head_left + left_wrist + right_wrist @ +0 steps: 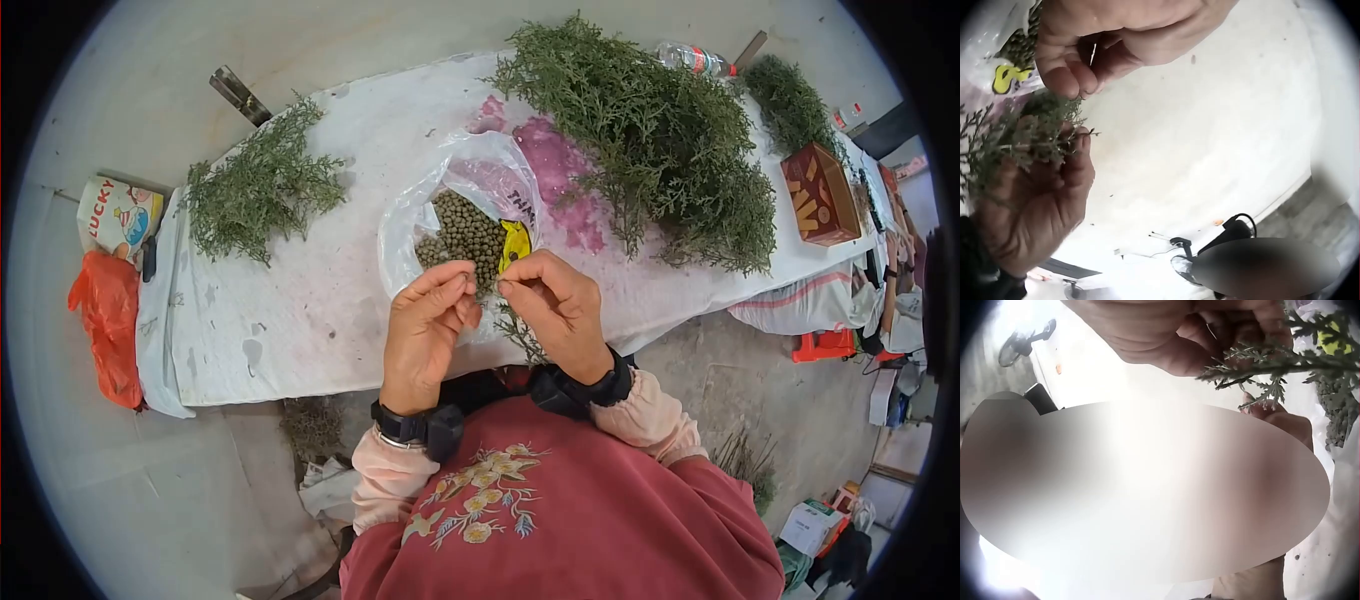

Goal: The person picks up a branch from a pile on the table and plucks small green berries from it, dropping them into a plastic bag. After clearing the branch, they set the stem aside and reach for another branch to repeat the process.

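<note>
Over the near edge of a clear plastic bag [400, 225] of small round green pieces [465, 232], two hands face each other, slightly apart. The right hand [560, 312] [1038, 194] [1179, 331] holds a leafy green sprig [520, 335] [1029, 140] [1272, 365], which hangs below its fingers in the head view. The left hand [428, 325] [1129, 31] [1279, 419] has its thumb and finger brought together close to the sprig's tip; nothing is plainly seen between them. A yellow wrapper [515, 243] [1009, 76] lies at the bag's right side.
A large heap of green branches [660, 140] covers the table's right part, with a red box [820, 195] beyond. A smaller branch pile [265, 185] lies left. A plastic bottle [693, 58] stands out at the back; a red bag [105, 325] hangs at the left end.
</note>
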A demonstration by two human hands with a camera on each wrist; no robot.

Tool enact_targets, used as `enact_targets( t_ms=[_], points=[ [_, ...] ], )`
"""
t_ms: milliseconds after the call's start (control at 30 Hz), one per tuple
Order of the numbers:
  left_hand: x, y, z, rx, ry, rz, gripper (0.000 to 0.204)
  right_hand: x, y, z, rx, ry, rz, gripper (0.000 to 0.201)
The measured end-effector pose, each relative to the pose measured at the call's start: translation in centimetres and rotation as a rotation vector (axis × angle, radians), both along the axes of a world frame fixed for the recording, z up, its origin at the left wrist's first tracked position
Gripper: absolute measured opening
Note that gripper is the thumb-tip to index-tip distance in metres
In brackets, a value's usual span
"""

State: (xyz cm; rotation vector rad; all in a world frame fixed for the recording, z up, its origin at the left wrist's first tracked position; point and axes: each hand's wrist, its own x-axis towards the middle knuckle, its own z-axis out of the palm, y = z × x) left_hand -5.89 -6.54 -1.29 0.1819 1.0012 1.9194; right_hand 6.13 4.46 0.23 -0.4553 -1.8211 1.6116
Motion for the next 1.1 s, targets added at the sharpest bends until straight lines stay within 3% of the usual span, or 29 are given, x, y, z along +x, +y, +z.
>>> enact_targets(
  t_ms=[200,333,1100],
  points=[
    [0.9,-0.5,-0.4,0.166,-0.273,-0.082,0.020,-0.7,-0.3,-0.1,0.179,0.046,-0.023,0.006],
    [0.9,-0.7,-0.2,0.142,-0.309,-0.050,0.019,-0.7,-0.4,0.1,0.219,0.028,-0.020,0.007],
    [1.6,-0.8,-0.3,0.164,-0.273,-0.010,0.022,-0.5,-0.7,0.1,0.202,0.020,-0.031,0.007]
  ],
)
